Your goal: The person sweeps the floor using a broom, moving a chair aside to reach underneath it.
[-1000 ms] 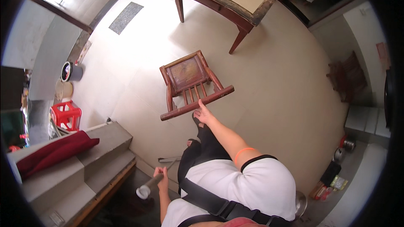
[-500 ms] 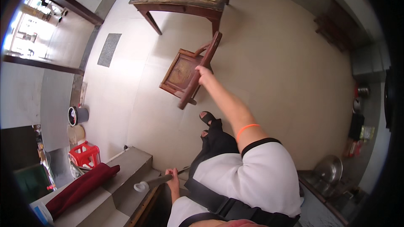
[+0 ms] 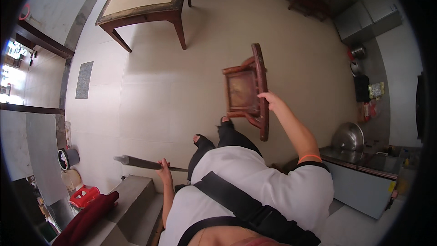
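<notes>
My right hand (image 3: pixel 269 99) is closed around the back of a reddish-brown wooden chair (image 3: pixel 242 91). The chair stands or hangs in front of my feet, its back toward the right; whether its legs touch the floor I cannot tell. Down at the left, my left hand (image 3: pixel 165 169) grips a long pole (image 3: pixel 142 163) with a thick grey end and a thinner dark shaft. That grey end points left, while the shaft's other end disappears behind my body, so the kind of tool is hidden.
A wooden table (image 3: pixel 145 17) with a pale top stands far left. Grey steps (image 3: pixel 132 184), a dark red cloth (image 3: pixel 91 216) and a red plastic stool (image 3: pixel 84 196) lie to the left. On the right are a counter (image 3: pixel 355 187) and a large metal lid (image 3: pixel 348 136).
The chair has moved right and away from the table, turning in my right hand's grip. My left hand has raised the pole forward. The whole view has shifted and turned.
</notes>
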The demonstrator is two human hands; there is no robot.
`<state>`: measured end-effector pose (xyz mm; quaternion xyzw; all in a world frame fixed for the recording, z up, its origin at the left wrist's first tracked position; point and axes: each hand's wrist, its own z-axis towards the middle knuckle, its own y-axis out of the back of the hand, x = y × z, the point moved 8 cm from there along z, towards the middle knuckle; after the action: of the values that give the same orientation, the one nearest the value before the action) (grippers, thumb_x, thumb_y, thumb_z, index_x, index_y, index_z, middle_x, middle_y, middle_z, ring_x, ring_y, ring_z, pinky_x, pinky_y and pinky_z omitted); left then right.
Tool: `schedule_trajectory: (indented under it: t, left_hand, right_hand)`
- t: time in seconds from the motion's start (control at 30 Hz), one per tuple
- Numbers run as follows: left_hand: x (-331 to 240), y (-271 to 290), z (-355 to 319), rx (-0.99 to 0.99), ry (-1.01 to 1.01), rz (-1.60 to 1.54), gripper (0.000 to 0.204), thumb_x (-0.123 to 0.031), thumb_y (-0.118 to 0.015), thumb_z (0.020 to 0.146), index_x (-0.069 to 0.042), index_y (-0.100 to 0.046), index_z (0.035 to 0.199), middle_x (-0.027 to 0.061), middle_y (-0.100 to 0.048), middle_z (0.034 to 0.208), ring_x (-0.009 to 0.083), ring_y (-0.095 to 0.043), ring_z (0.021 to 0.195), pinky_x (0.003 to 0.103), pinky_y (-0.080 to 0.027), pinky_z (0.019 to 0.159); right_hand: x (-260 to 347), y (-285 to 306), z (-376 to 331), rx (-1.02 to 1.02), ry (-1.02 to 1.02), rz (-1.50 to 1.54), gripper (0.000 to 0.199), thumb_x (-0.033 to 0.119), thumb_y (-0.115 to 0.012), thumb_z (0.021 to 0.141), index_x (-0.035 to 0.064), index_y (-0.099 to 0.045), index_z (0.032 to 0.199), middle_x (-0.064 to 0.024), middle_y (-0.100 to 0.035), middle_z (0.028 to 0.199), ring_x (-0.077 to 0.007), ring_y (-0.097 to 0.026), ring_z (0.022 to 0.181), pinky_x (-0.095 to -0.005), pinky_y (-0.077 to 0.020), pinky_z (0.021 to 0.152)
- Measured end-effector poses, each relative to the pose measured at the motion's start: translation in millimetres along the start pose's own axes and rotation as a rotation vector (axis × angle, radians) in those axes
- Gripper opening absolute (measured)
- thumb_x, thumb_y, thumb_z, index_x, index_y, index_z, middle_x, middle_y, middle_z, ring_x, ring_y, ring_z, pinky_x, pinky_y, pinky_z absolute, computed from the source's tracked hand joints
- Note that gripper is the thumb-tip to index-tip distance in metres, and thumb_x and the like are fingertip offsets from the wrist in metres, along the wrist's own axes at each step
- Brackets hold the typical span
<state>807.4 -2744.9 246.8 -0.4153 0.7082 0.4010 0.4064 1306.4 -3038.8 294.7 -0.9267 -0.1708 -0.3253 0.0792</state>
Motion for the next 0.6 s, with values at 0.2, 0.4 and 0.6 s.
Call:
schedule_trajectory:
  t: [0.2, 0.4, 0.6]
  left_hand:
    - [-1.0, -72.2, -13.6, 0.023, 0.105, 0.258, 0.03, -0.02, -0.055, 0.082, -0.004, -0.043, 0.059, 0.0016, -0.045, 0.052, 0.01, -0.047, 0.049, 0.025, -0.04, 0.05]
    - [-10.1, -201.0, -44.3, 0.287, 0.088, 0.541, 0.031, -0.025, -0.055, 0.08, -0.002, -0.048, 0.061, 0.0052, -0.05, 0.051, 0.0137, -0.049, 0.049, 0.03, -0.04, 0.049]
    - [-0.3, -292.0, -60.6, 0.445, -0.044, 0.759, 0.03, -0.027, -0.055, 0.08, -0.001, -0.048, 0.065, 0.0071, -0.051, 0.054, 0.016, -0.052, 0.054, 0.032, -0.041, 0.053]
  right_hand:
    - [-74.6, 174.9, 9.3, -0.044, -0.01, -0.053, 0.049, 0.002, -0.057, 0.068, 0.0005, -0.042, 0.115, -0.0141, -0.053, 0.103, -0.0266, -0.053, 0.093, -0.0389, -0.0443, 0.078]
    - [-157.9, 336.1, 2.7, -0.172, -0.118, -0.053, 0.052, 0.005, -0.063, 0.069, 0.0009, -0.042, 0.116, -0.0145, -0.053, 0.104, -0.027, -0.053, 0.092, -0.0376, -0.0447, 0.078]
    - [-176.0, 361.6, -82.6, -0.279, -0.122, -0.219, 0.064, 0.003, -0.074, 0.055, 0.002, -0.046, 0.113, -0.0094, -0.058, 0.098, -0.023, -0.056, 0.086, -0.0335, -0.045, 0.076]
